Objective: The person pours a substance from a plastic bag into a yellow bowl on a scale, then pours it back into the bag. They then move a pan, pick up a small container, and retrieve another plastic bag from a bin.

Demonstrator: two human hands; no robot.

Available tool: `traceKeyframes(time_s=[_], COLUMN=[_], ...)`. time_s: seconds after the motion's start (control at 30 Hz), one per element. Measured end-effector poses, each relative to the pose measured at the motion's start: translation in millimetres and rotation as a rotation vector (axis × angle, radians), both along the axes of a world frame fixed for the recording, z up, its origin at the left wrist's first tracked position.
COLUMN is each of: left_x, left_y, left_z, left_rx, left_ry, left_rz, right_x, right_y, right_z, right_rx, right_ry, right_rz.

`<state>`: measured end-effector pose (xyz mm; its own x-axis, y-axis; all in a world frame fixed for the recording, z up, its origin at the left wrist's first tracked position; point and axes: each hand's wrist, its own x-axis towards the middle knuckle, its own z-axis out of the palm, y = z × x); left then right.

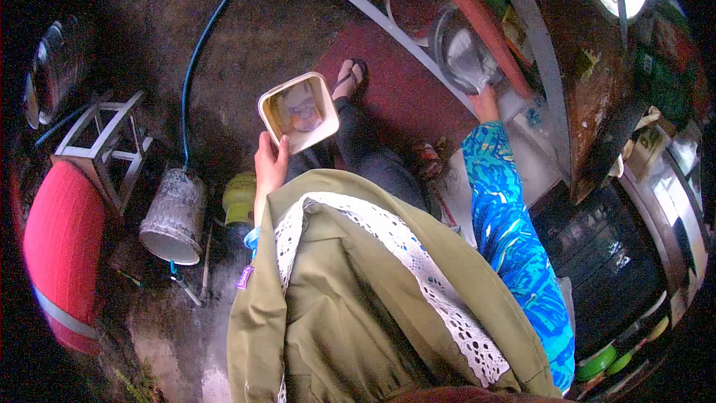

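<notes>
A squarish white plastic tub is held by its near-left side in my left hand, thumb over the rim. Its open top faces me, and a pale, brownish patch shows at the bottom. My right hand reaches forward to the near rim of a round metal pot under a low, reddish bar. The fingers of that hand are blurred against the pot, and I cannot tell whether they grip it.
To the left are a grey stool, a red rounded seat, a whitish cylindrical bucket and a yellow container. A blue hose crosses the floor. A dark slatted crate stands at right.
</notes>
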<state>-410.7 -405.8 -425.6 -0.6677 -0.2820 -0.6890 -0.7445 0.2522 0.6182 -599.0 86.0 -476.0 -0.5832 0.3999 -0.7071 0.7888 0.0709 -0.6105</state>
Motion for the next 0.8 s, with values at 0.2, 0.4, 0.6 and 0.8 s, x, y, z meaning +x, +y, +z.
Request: traceKeyframes(time_s=[0.2,0.4,0.6,0.8], left_x=[6,7,4,0], left_y=[2,-1,4,11], left_z=[-5,-6,-7,-11], left_rx=[0.013,0.020,0.022,0.007], left_ry=[0.091,0.046,0.096,0.165], left_rz=[0.044,0.020,0.029,0.018], right_x=[17,41,25,54], right_y=[71,112,107,193], right_z=[-27,-11,15,-57], right_rx=[0.055,0.691,0.896,0.225], right_ry=[-0.134,0.114,-0.290,-0.043], right_rz=[-0.080,1.211,1.404,0.522])
